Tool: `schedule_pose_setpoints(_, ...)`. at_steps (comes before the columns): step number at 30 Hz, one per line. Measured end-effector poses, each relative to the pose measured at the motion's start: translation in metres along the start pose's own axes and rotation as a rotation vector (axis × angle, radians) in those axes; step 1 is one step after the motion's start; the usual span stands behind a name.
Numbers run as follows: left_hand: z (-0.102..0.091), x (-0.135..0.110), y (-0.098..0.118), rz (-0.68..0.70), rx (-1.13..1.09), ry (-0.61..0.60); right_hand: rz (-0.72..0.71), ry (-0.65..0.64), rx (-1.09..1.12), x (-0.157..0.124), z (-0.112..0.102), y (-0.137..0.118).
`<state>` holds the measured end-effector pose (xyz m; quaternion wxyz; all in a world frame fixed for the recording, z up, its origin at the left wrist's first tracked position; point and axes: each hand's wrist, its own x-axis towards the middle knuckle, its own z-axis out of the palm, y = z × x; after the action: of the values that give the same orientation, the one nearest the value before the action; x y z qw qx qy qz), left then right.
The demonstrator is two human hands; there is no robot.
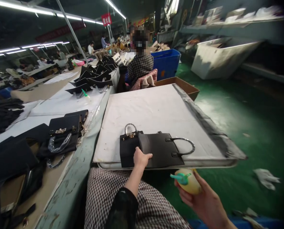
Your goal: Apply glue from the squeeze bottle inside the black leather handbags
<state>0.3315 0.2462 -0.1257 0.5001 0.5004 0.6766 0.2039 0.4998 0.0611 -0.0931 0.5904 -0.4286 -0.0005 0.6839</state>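
A black handbag [129,151] lies on the white-covered board in front of me, with a gold clasp and a plastic-wrapped handle at its far side. Across it to the right extends a black bag panel [161,148] with its own wrapped handle [186,146]. My left hand [141,158] grips the bag at the near side where the two parts meet, thumb pointing right; some fingers are hidden. Off the board's front edge, my right hand [204,195] is wrapped round a yellowish squeeze bottle [191,183] whose green nozzle points left.
On the long bench at left lie more black handbags [65,130], black pieces [91,76] and another green-tipped bottle [85,94]. A person [140,65] sits beyond the board [146,108]. Behind stand a cardboard box [187,89], a blue bin [167,65] and a white bin [211,60].
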Motion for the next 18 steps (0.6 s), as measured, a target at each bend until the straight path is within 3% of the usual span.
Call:
schedule_pose_setpoints(3,-0.002,-0.003,0.01,0.02,-0.334,-0.124,-0.092,0.0,0.066,-0.007,0.003,-0.021)
schedule_pose_setpoints(5,-0.018,-0.014,0.015,0.04,-0.518,-0.168,-0.158,-0.013,0.126,-0.013,0.005,-0.036)
schedule_pose_setpoints(9,-0.09,-0.052,0.006,0.074,-0.735,-0.148,-0.254,-0.027,0.205,-0.023,0.01,-0.056)
schedule_pose_setpoints(11,-0.134,-0.081,-0.011,0.023,-0.856,-0.107,-0.274,-0.02,0.188,-0.024,0.019,-0.054)
schedule_pose_setpoints(14,-0.186,-0.13,-0.049,-0.013,-0.959,0.117,-0.233,-0.12,0.144,-0.023,0.044,-0.039)
schedule_pose_setpoints(16,-0.203,-0.163,-0.077,-0.006,-1.002,0.242,-0.134,-0.273,0.138,-0.023,0.066,-0.025)
schedule_pose_setpoints(18,-0.208,-0.192,-0.104,-0.011,-1.035,0.339,-0.054,-0.383,0.143,-0.025,0.09,-0.011)
